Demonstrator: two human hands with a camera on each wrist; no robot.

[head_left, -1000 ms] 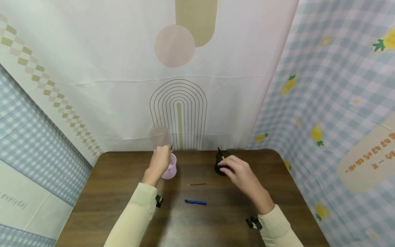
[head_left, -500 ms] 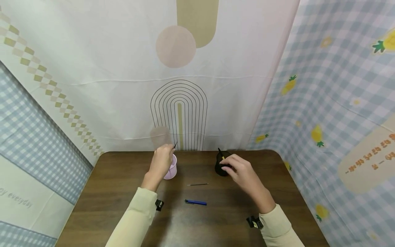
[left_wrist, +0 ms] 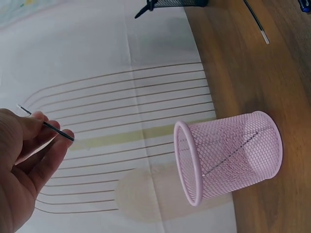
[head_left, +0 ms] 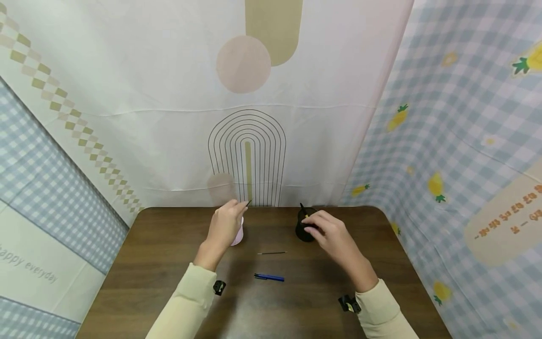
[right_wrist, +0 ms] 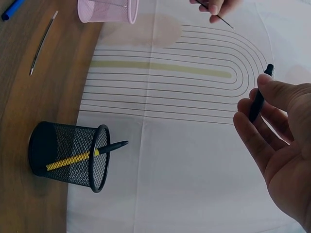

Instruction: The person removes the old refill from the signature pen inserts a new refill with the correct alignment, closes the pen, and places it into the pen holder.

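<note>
My left hand (head_left: 223, 223) pinches a thin pen refill (left_wrist: 58, 131) between thumb and fingers, above the pink mesh pen holder (left_wrist: 228, 155). Through that holder's mesh shows another thin dark refill (left_wrist: 231, 154), leaning inside. With thumb and fingertips my right hand (head_left: 332, 235) grips a short black pen (right_wrist: 257, 104), above the black mesh pen holder (right_wrist: 68, 150). In the black holder leans a yellow and black pen (right_wrist: 77, 160), its dark tip sticking out past the rim. Both holders stand upright on the table.
Between the holders a loose refill (head_left: 273, 253) lies on the brown wooden table (head_left: 169, 263). Nearer the front is a blue pen (head_left: 269, 277). A printed white cloth (head_left: 169, 141) hangs behind the table's back edge, with checked cloth (head_left: 440, 117) at the right.
My left hand has moved slightly right with the refill, whose tip now points out further right. My right hand has stayed almost still above the black holder.
</note>
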